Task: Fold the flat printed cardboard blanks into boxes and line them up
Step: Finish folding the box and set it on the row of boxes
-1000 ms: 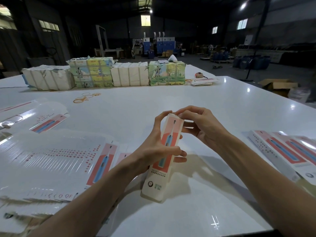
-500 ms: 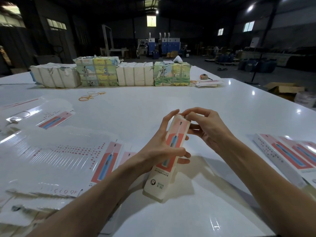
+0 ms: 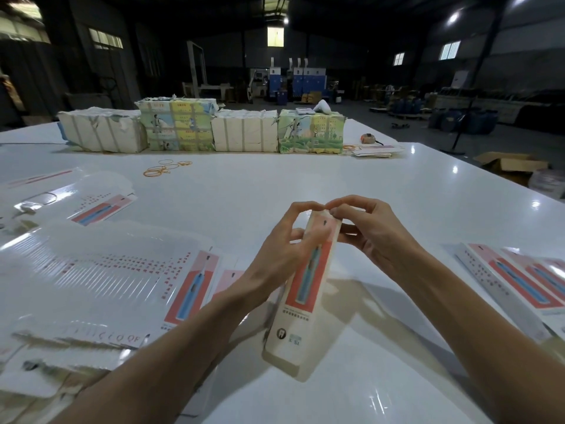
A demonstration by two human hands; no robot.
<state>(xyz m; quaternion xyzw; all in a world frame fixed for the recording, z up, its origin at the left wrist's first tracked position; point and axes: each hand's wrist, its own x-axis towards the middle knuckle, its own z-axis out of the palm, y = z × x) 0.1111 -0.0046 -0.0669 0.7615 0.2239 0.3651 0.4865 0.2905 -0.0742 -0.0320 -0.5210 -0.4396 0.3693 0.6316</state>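
Slim cardboard box, both hands gripping

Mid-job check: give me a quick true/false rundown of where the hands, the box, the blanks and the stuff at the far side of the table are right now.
1. The left hand and the right hand both grip the box, fingertips at its far end. True.
2. The flat blanks lie right of the hands. False: they lie on the left; folded boxes lie on the right.
3. Rubber bands lie on the table beyond the blanks. True.
4. Five wrapped bundles line the far side. False: there are four.
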